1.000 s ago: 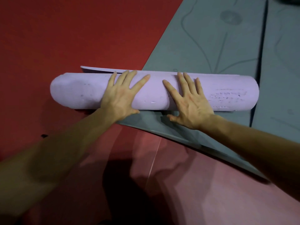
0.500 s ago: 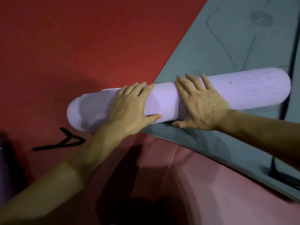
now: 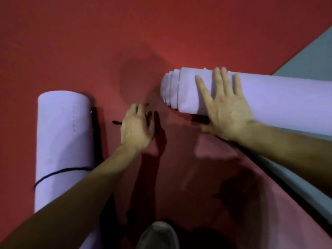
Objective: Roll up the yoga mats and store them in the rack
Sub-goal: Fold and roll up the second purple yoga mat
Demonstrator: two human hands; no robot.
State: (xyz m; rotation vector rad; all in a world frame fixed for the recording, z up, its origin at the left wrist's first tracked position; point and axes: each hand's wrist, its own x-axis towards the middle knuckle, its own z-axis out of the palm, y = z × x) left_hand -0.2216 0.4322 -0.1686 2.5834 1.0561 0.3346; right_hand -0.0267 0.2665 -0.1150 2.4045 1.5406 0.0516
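A rolled lilac yoga mat (image 3: pixel 269 97) lies across the red floor, its stepped end pointing left. My right hand (image 3: pixel 226 106) presses flat on the roll near that end, fingers spread and straight. My left hand (image 3: pixel 137 126) is off the roll and hovers low over a thin black strap (image 3: pixel 116 122) lying on the floor, fingers loosely extended; the hand covers the strap's middle. A second rolled lilac mat (image 3: pixel 62 133) lies at the left, bound by a black cord (image 3: pixel 61 171). No rack is in view.
A grey mat (image 3: pixel 309 63) lies flat at the right, its edge running under my right forearm (image 3: pixel 287 178). A black band (image 3: pixel 94 126) runs along the left roll. My shoe (image 3: pixel 159 236) shows at the bottom. Red floor (image 3: pixel 125 33) stretches ahead.
My left hand came off the roll and moved down-left to the black strap. The view swung left, bringing the tied second roll into sight. My right hand stays pressed on the roll.
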